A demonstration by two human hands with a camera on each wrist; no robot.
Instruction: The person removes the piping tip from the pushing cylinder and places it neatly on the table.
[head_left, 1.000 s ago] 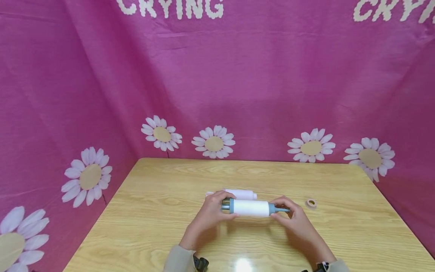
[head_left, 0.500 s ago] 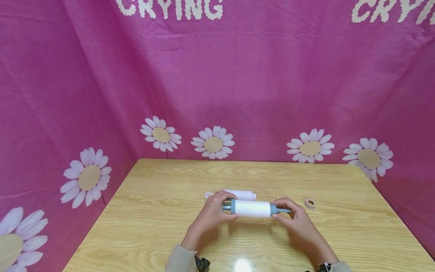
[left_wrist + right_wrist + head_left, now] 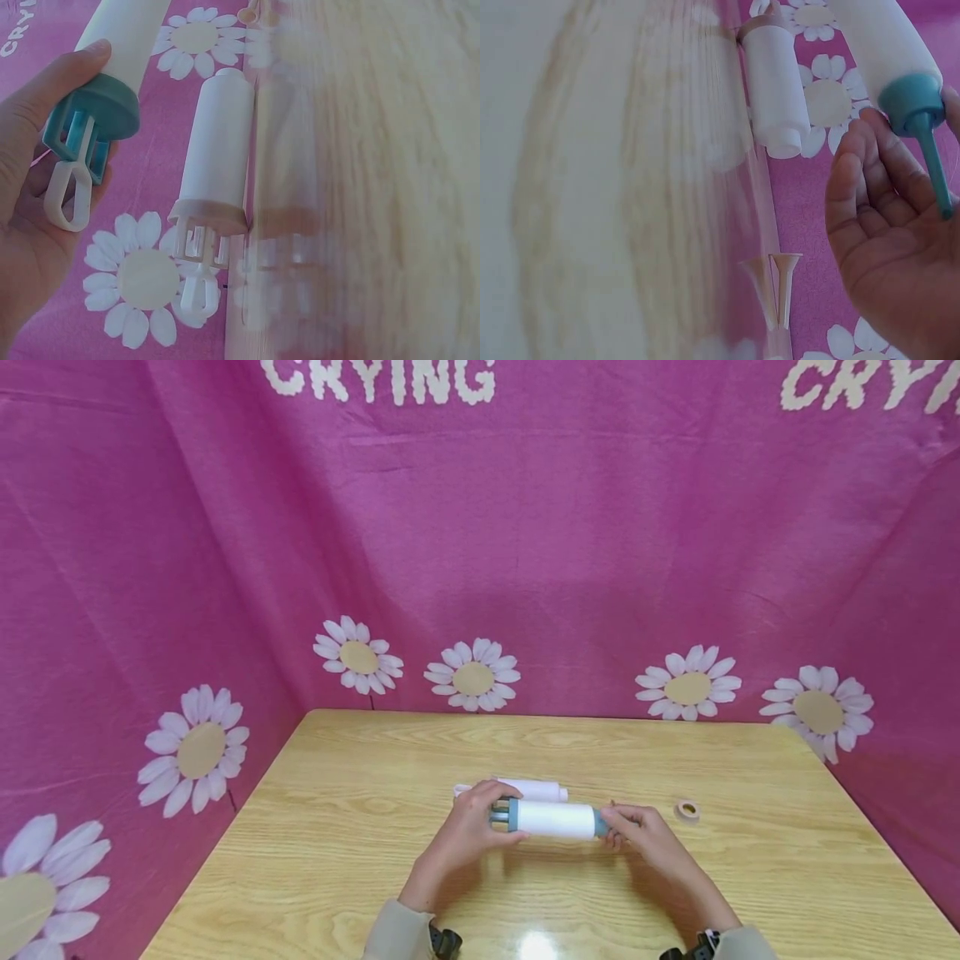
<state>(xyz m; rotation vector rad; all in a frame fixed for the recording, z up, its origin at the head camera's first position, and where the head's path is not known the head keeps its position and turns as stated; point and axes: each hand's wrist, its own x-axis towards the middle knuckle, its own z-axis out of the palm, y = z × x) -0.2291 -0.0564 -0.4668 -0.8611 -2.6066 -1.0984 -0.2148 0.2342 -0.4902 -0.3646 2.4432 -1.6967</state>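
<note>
A piping syringe (image 3: 557,819) with a white barrel and teal ends lies level between my hands, above the table. My left hand (image 3: 472,820) holds its handle end, thumb on the barrel beside the teal collar (image 3: 105,105); a pale plunger loop (image 3: 69,196) sticks out there. My right hand (image 3: 651,837) pinches the teal nozzle cap (image 3: 911,101) at the other end, its other fingers bent below. The thin nozzle points into the right palm and is mostly hidden in the head view. Behind lies a second white syringe (image 3: 531,790), with a beige collar (image 3: 210,215).
A beige funnel-shaped nozzle (image 3: 687,811) stands on the wooden table (image 3: 360,860) to the right, beyond my right hand. Pink cloth (image 3: 570,543) with daisies hangs behind the table and along both sides.
My right hand has turned around the nozzle cap: its thumb has come over the top and its fingers have gone underneath. The left hand and the syringe stay nearly where they were.
</note>
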